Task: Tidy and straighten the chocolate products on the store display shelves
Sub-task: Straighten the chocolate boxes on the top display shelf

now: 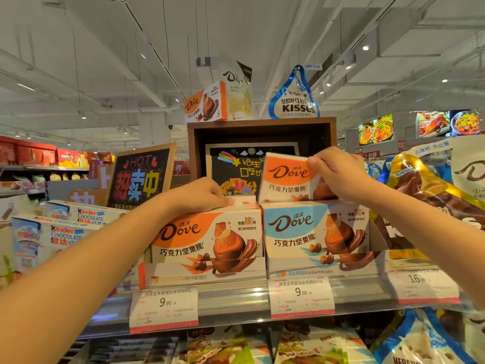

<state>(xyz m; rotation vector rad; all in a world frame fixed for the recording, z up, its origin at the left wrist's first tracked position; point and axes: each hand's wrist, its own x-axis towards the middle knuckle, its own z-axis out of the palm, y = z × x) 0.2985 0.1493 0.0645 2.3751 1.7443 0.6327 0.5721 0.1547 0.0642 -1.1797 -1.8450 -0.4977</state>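
An orange Dove box (286, 179) is held up, tilted, above the row of blue Dove boxes (312, 229); my right hand (338, 172) pinches its top right corner. My left hand (204, 194) lies palm down on the tops of the orange Dove boxes (207, 235), which stand in a cardboard display tray (204, 274) on the shelf. The blue boxes stand in their own tray just to the right.
Kinder Chocolate boxes (65, 232) fill the left. Gold and blue Kisses bags (420, 195) hang at right. A wooden crate (262, 127) behind carries a Dove box, a Dove pouch and a Kisses bag (295, 98). Price tags (165, 308) line the shelf edge.
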